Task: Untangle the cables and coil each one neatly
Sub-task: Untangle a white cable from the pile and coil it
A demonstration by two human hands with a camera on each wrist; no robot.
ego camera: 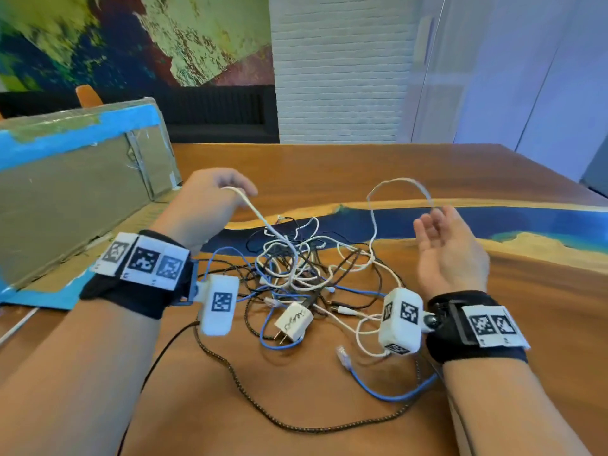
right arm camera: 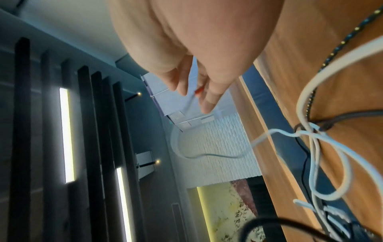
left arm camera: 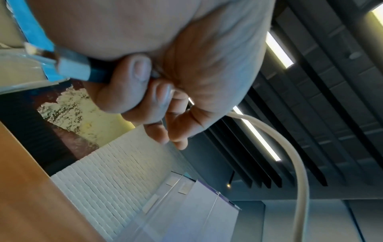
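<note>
Wooden counter [ego camera: 362, 169] in a painted, brick-walled room

A blue resin band [ego camera: 513, 222] crossed the counter; beyond it stood a white brick wall [ego camera: 339, 67], with a green-and-red mural [ego camera: 138, 37] to its left. Strip lights [left arm camera: 279, 49] glowed between dark ceiling slats [left arm camera: 323, 101] overhead.

Even, soft daylight fills the head view with faint shadows, edges bow from the wide lens, and both wrist views are motion-blurred, with ceiling light strips [right arm camera: 66, 134] glaring bright.
</note>
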